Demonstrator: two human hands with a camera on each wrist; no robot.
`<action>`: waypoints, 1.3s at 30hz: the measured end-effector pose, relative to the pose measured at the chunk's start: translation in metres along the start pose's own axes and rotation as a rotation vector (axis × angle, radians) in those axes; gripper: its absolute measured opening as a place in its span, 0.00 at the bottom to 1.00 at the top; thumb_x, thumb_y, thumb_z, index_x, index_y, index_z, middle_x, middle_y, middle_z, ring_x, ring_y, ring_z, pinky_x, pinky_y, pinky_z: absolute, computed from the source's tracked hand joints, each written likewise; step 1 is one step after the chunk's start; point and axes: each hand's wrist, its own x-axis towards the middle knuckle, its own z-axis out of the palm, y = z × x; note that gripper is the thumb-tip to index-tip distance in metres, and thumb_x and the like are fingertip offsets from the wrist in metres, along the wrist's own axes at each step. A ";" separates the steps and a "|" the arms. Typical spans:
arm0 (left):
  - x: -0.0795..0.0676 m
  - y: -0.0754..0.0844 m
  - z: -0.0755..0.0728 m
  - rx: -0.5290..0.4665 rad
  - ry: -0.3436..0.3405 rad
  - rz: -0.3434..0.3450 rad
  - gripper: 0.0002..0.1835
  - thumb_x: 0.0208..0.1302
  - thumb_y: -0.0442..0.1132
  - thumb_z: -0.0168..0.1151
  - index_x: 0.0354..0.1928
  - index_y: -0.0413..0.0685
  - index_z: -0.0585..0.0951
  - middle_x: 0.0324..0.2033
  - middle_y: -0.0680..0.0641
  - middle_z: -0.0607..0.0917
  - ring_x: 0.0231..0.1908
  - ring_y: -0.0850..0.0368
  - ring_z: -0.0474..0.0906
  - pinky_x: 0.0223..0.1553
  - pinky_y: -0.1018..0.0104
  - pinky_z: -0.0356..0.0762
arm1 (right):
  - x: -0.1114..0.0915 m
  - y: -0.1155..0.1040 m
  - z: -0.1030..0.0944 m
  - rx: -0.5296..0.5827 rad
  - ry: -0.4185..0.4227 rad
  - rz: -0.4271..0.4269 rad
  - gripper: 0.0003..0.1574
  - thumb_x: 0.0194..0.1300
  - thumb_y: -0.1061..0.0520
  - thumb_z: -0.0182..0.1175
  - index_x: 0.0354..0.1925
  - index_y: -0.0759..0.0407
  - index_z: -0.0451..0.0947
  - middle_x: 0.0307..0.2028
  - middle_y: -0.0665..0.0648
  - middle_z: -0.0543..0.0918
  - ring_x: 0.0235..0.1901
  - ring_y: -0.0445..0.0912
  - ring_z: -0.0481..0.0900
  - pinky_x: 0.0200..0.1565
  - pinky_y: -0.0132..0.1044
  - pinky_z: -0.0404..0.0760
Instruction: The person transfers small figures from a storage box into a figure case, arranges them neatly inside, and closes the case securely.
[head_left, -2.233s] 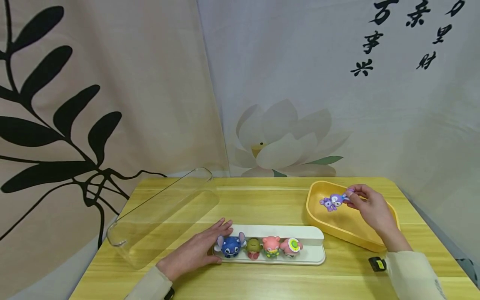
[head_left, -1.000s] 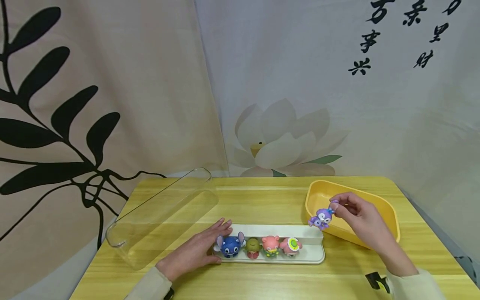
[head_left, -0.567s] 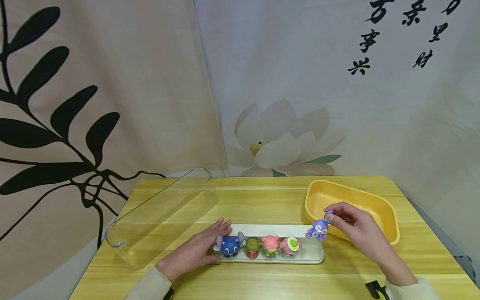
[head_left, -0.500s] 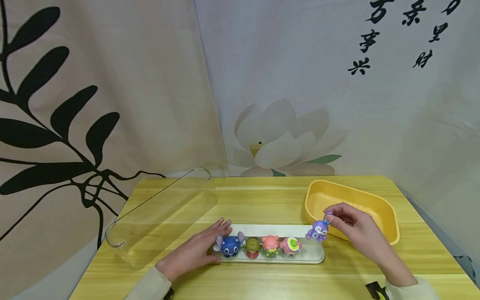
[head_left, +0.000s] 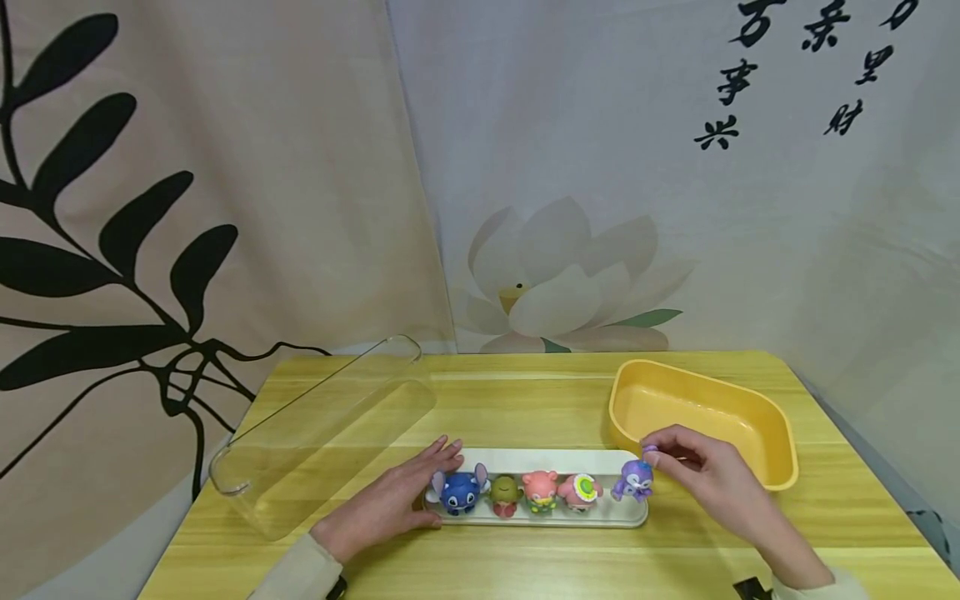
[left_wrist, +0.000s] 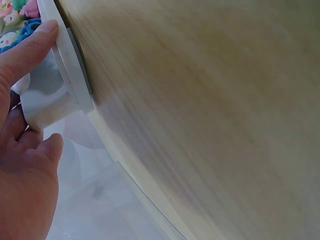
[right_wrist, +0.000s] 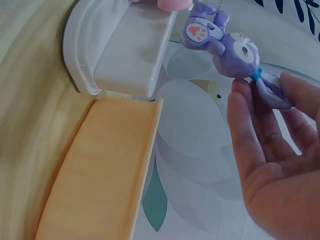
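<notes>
A long white stepped display base [head_left: 547, 461] lies on the table. My left hand [head_left: 390, 504] grips its left end, thumb along the front edge and fingers at the back. On the base's lower step sit a blue big-eared figurine [head_left: 459, 492], an olive-green one [head_left: 506, 497], a pink bear [head_left: 542, 490] and a pink one with a green-and-yellow disc [head_left: 581, 492]. My right hand [head_left: 712, 479] pinches a purple rabbit figurine [right_wrist: 235, 57] by its ears, with a blue band at their root. In the head view the rabbit overlaps the base's right end, its body tilted.
A yellow tray [head_left: 705, 383] stands behind my right hand, near the base's right end. At the left, a clear box-shaped cover [head_left: 330, 450] lies slantwise across the wooden table [head_left: 525, 567]. Behind the table hangs a printed curtain [head_left: 570, 167].
My right hand has carried the purple rabbit from over the yellow tray left and down to the base's right end. The left hand has stayed in place.
</notes>
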 end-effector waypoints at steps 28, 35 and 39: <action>0.001 0.002 -0.001 -0.017 -0.020 -0.032 0.46 0.54 0.46 0.73 0.74 0.56 0.61 0.75 0.52 0.52 0.73 0.56 0.45 0.66 0.52 0.61 | 0.000 0.009 0.022 -0.149 -0.070 -0.209 0.07 0.62 0.60 0.66 0.38 0.48 0.82 0.35 0.38 0.83 0.32 0.34 0.80 0.33 0.29 0.83; 0.001 0.002 -0.001 -0.018 -0.020 -0.030 0.46 0.54 0.46 0.73 0.74 0.56 0.61 0.75 0.53 0.52 0.73 0.56 0.45 0.66 0.52 0.61 | 0.000 0.011 0.024 -0.166 -0.070 -0.196 0.07 0.63 0.60 0.65 0.39 0.49 0.82 0.35 0.39 0.83 0.33 0.34 0.80 0.33 0.29 0.83; 0.001 0.002 -0.001 -0.023 -0.018 -0.028 0.46 0.54 0.46 0.73 0.74 0.56 0.61 0.75 0.53 0.52 0.73 0.56 0.45 0.66 0.51 0.61 | 0.000 0.011 0.025 -0.170 -0.074 -0.163 0.05 0.63 0.59 0.66 0.39 0.49 0.82 0.35 0.39 0.84 0.34 0.34 0.81 0.34 0.30 0.83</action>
